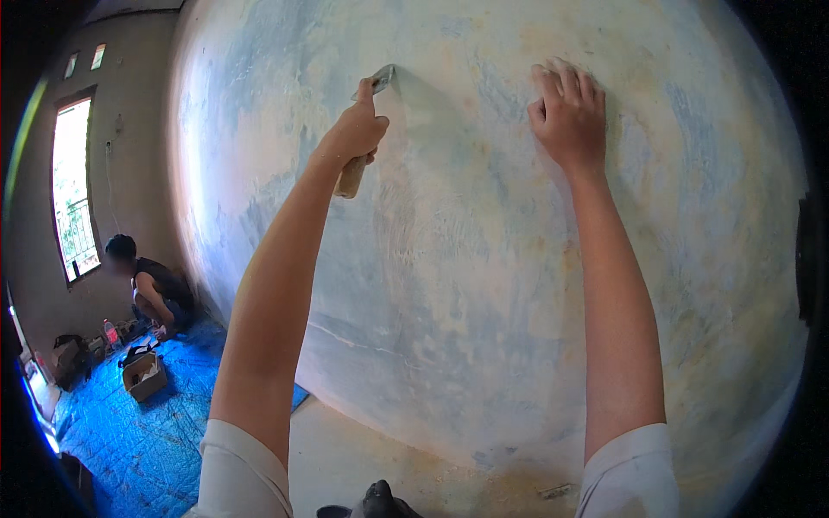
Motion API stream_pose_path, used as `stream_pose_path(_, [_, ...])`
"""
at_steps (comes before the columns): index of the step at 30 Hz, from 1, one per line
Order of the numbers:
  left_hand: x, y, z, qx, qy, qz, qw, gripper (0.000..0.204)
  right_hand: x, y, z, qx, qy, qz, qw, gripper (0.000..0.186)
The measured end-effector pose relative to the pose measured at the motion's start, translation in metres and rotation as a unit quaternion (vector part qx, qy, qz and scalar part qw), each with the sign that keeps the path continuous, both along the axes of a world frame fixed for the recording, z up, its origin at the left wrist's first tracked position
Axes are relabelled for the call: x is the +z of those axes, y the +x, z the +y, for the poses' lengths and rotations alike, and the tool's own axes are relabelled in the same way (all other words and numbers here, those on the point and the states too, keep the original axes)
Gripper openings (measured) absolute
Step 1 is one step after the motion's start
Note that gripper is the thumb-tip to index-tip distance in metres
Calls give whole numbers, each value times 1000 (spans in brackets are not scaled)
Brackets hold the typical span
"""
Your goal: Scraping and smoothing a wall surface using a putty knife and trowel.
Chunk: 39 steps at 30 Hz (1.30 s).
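My left hand [355,131] is closed around the wooden handle of a scraper [349,179]. The scraper's metal blade [383,78] points up and meets the patchy, blue-grey and cream plastered wall [466,233]. My left forefinger lies along the tool toward the blade. Further right, my right hand [571,116] rests against the wall at about the same height. Its fingers are bent and slightly apart, with pale dust about the tips, and no tool shows in it. What lies under its palm is hidden.
A person [160,289] crouches by the far corner at left. A blue tarp [129,440] covers the floor there, bearing an open cardboard box [144,377] and a bottle [111,332]. A tall window [74,190] lights the side wall. A dark shoe [380,501] shows below.
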<state>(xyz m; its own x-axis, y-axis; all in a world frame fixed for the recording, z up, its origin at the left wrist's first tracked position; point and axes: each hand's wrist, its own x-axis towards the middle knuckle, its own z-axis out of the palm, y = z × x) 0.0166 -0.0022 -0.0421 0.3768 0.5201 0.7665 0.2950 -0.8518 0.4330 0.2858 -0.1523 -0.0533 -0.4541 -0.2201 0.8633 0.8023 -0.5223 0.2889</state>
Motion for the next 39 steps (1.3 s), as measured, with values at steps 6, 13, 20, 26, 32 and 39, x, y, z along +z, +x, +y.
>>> stream_pose_path(6, [23, -10, 9, 20, 34, -10, 999, 63, 4, -9, 2, 0, 5, -5, 1000, 35])
stream_pose_path(13, [10, -11, -4, 28, 7, 46, 999, 63, 1, -2, 0, -4, -3, 7, 1000, 35])
stream_pose_path(20, [17, -16, -5, 38, 13, 43, 998, 66, 2, -9, -1, -8, -5, 18, 1000, 37])
stream_pose_path(26, [6, 3, -17, 36, -16, 15, 999, 70, 1, -3, -4, -1, -7, 10, 1000, 36])
stream_pose_path(32, [29, 6, 5, 42, 34, -45, 998, 64, 2, -8, -2, 11, -1, 2, 1000, 35])
stream_pose_path(39, [-7, -5, -5, 42, -4, 28, 999, 61, -3, 0, -5, 0, 1, 1, 1000, 35])
